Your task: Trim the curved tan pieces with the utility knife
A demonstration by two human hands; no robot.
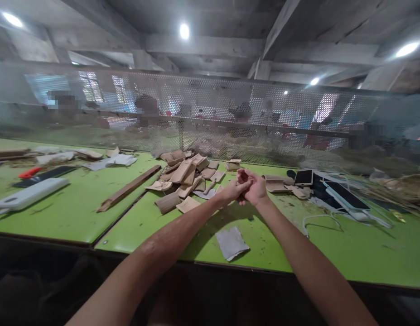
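My left hand point(233, 189) and my right hand point(256, 188) meet above the green table. The left thumb and fingers press against the right palm, and the right fingers curl inward. Anything between them is hidden or too small to make out. Just left of and behind my hands lies a heap of tan, curved, bark-like pieces point(184, 173). A loose curved piece point(168, 203) rests at the heap's front. Below my hands, near the table's front edge, lies a folded greyish-white paper or cloth square point(231, 243).
A long brown strip point(130, 188) lies to the left, beside a white flat device point(35, 195) and a red-handled object point(29, 172). Phones point(347, 195) and a white cable point(321, 216) are at right. A perforated screen point(210, 120) stands behind, with people beyond.
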